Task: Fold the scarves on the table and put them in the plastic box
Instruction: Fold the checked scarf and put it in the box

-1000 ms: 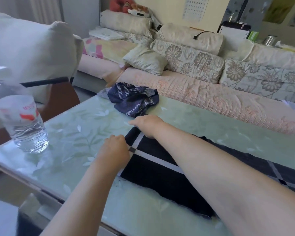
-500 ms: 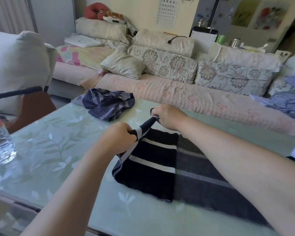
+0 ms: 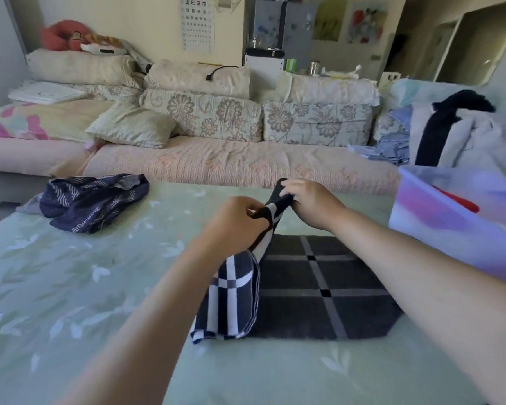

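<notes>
Step in hand: folding the checked scarf. Its left end is raised off the bench and hangs over the flat part, so this looks like mid-fold.
Left hand: fingers curled, pinching the near corner of the raised end.
Right hand: fingers pinching the far corner, with the edge stretched between the two hands.
Where the scarf is: mid-bench toward the right edge. The flat part lies on the surface, its right end near the plastic box.
Long axis: roughly along the bench's near edge, left to right. The raised end points up and leans rightward.
Next move, as I judge it: carry both corners toward the right end, lay them down square on it, then smooth the fold.
Navy patterned scarf: crumpled near the far-left corner, not yet folded.
Box: at the right edge, open-topped, with something red inside.
</notes>
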`<state>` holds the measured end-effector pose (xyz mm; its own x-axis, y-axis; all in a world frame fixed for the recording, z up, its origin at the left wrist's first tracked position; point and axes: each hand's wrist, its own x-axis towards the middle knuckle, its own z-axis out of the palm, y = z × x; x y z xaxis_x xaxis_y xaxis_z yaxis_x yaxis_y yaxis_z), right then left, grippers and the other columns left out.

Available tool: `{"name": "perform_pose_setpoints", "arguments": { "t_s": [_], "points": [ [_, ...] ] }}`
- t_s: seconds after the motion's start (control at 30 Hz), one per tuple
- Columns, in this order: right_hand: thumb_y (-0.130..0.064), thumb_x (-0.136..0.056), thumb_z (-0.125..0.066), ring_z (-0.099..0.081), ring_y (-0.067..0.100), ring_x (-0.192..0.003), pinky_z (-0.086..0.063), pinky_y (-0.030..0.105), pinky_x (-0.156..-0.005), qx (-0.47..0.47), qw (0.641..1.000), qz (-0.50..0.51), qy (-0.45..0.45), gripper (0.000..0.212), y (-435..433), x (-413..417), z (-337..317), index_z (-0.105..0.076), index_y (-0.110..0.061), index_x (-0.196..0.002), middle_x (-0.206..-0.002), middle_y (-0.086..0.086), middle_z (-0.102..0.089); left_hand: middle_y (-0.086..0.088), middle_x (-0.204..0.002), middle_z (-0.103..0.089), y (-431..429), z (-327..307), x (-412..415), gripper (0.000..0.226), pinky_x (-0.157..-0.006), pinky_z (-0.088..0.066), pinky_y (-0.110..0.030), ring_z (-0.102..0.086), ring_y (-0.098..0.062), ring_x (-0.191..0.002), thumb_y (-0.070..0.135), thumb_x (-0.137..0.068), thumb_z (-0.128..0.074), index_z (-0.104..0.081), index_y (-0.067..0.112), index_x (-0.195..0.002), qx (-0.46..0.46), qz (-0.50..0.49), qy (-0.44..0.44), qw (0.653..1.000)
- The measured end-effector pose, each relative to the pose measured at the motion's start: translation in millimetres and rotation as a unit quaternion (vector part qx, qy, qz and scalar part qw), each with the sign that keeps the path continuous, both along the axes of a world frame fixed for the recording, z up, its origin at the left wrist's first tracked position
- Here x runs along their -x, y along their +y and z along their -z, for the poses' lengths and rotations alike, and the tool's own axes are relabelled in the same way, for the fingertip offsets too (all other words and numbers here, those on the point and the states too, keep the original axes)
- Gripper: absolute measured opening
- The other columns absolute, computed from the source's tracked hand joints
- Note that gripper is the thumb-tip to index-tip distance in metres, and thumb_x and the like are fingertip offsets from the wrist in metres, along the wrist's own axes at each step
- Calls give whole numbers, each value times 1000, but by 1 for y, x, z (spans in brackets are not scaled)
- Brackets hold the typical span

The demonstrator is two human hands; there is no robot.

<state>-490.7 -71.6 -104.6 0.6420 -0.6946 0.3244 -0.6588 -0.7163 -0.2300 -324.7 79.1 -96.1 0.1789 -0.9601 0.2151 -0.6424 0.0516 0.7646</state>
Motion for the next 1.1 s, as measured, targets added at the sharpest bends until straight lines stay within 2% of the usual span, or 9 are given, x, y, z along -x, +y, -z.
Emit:
{"name": "perform_pose_setpoints", "arguments": {
  "t_s": [0.1, 0.2, 0.37, 0.5, 0.63, 0.8, 0.93, 1.03, 1.1],
  "points": [
    [9, -93, -44, -41, 28, -141, -30, 32, -115, -70, 995, 70, 3, 44, -4, 44, 23, -65, -5, -129, -154, 13, -42, 8, -92, -70, -10, 22, 40, 37, -61, -52, -20, -65, -8, -73, 33, -91, -64, -59, 23, -127, -43, 67, 54, 995],
    [3, -97, -37, -28, 24, -149, -24, 33, -119, -140, 978, 132, 76, 56, -1, 80, 57, -47, -19, -149, -165, 1, -20, 3, -106, -68, -13, 50, 66, 48, -77, -59, -29, -70, -15, -91, 28, -95, -59, -45, 22, -141, -177, 153, 117, 965],
    [-22, -102, -42, -45, 23, -134, -38, 36, -109, -188, 963, 189, 32, 41, 28, 115, 103, -49, -22, -143, -146, 2, -44, 7, -144, -50, -17, 94, 48, 46, -110, -40, -33, -47, -15, -131, 32, -100, -48, -42, 29, -145, -172, 129, -176, 961],
    [-43, -101, -37, -55, 25, -118, -44, 36, -84, -185, 949, 237, 98, 47, 51, 110, 102, -42, -28, -146, -139, 3, -47, 4, -162, -17, -7, 122, 26, 59, -121, -17, -39, -11, -18, -150, 47, -101, -38, -22, 27, -155, -188, 106, -300, 929],
    [-36, -99, -38, -56, 29, -119, -44, 39, -86, -176, 943, 217, 179, 58, 75, 100, 99, -23, -30, -155, -136, 3, -58, 6, -164, 9, 4, 144, 15, 70, -123, 0, -43, 10, -19, -150, 63, -98, -20, 1, 31, -156, -198, 92, -353, 910],
    [-9, -99, -36, -59, 29, -113, -45, 36, -81, -90, 964, 214, 131, 51, 79, 101, 106, -42, -30, -145, -129, 3, -61, 10, -162, 15, 17, 155, 7, 109, -122, 3, -45, 14, -18, -150, 86, -55, 31, 12, 40, -152, -166, 72, -374, 909],
    [-17, -99, -45, -60, 30, -110, -48, 38, -85, -86, 953, 215, 197, 39, 81, 102, 111, -52, -30, -136, -125, 4, -61, 1, -164, -10, 24, 153, -5, 80, -118, -15, -55, -10, -34, -150, 70, -82, 12, -8, 39, -154, -85, 72, -448, 887],
    [-19, -95, -50, -50, 28, -117, -41, 39, -94, -8, 954, 207, 215, 42, 85, 96, 112, -50, -27, -137, -128, 5, -49, 8, -163, -7, 23, 148, -4, 70, -120, 4, -46, 3, -24, -150, 64, -89, -13, -13, 38, -155, -167, 33, -396, 902],
    [-27, -98, -46, -42, 28, -127, -36, 42, -102, 21, 961, 199, 190, 45, 86, 89, 113, -43, -28, -143, -138, 5, -42, 5, -161, -15, 21, 146, 3, 65, -119, 7, -43, 4, -20, -149, 53, -94, -17, -25, 28, -153, -131, 10, -397, 908]
  ]
}}
